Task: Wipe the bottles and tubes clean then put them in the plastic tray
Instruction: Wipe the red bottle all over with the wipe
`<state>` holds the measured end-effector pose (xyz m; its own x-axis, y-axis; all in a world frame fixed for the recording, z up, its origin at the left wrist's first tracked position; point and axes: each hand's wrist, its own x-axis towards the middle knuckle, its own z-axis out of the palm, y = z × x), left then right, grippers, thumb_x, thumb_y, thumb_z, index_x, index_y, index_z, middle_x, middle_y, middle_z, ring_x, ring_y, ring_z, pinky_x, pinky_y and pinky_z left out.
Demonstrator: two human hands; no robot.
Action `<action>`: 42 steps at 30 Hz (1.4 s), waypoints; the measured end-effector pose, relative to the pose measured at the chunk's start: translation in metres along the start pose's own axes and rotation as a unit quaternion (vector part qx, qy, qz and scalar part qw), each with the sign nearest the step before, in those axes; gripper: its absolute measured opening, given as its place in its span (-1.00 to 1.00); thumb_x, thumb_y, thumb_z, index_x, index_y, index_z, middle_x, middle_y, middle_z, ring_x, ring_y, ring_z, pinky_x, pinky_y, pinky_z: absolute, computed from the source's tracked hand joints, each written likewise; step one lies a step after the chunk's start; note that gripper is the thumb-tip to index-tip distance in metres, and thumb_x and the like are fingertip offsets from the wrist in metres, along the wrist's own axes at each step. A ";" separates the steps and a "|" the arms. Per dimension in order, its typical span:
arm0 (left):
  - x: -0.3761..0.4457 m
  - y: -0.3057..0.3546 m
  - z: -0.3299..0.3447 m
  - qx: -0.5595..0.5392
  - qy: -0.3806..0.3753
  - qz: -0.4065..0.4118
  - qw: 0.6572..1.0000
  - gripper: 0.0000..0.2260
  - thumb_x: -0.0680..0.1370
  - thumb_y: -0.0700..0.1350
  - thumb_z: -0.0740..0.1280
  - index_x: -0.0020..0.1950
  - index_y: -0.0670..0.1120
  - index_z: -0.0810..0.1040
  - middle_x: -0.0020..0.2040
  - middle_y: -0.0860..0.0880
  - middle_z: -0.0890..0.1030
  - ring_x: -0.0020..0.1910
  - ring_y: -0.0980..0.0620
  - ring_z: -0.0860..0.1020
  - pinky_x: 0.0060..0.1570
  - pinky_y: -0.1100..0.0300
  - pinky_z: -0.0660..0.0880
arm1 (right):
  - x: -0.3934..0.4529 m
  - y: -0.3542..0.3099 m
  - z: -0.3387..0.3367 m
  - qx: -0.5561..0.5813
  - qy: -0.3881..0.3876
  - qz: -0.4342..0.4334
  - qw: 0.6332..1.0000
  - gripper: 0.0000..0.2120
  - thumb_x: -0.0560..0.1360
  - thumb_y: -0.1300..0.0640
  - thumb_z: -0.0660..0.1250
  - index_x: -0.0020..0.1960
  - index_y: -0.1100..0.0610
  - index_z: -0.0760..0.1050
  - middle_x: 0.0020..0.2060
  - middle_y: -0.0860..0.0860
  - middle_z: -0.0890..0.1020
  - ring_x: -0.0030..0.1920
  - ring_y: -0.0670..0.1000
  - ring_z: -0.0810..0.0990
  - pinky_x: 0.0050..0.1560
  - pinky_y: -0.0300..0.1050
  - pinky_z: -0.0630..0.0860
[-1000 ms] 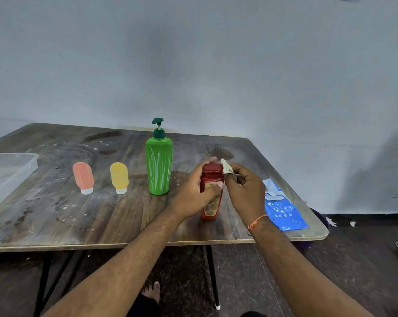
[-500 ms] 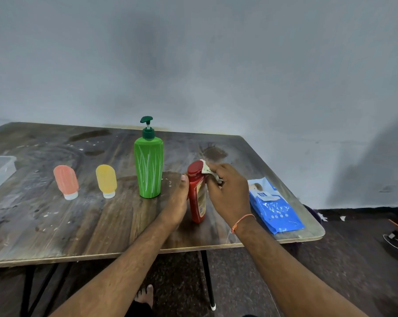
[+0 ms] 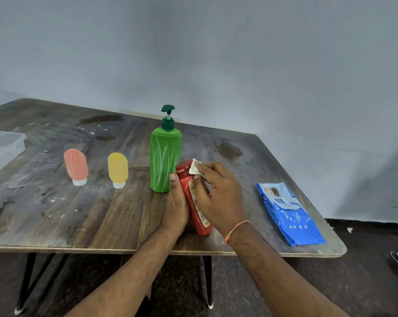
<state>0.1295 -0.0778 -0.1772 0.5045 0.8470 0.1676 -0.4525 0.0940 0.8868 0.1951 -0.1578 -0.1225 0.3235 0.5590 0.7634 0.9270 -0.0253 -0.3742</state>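
My left hand (image 3: 176, 208) grips the red bottle (image 3: 194, 197), tilted, just right of the green pump bottle (image 3: 165, 160). My right hand (image 3: 218, 195) pinches a white wipe (image 3: 195, 167) against its cap end.

We see a plain room, maybe in a home, a bare grey wall (image 3: 239, 53), a worn wooden table (image 3: 56, 213) on thin black legs, a dark floor (image 3: 364, 282), we cannot tell more
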 end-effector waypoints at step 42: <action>0.011 -0.003 0.002 -0.079 -0.124 -0.142 0.979 -0.24 0.66 0.41 -0.12 0.17 -0.13 0.65 -0.16 -0.28 0.66 -0.25 -0.16 0.65 -0.18 0.05 0.62 | -0.070 0.027 -0.047 -0.174 -0.202 -0.253 0.930 -0.65 0.61 0.13 0.30 0.37 0.12 0.62 0.21 0.04 0.62 0.19 0.15 0.59 0.14 0.07 0.64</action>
<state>0.1378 -0.0701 -0.1774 0.7805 0.6239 0.0397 -0.3661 0.4047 0.8380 0.2064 -0.2367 -0.1610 -0.2041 0.8359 0.5096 0.9690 0.0986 0.2264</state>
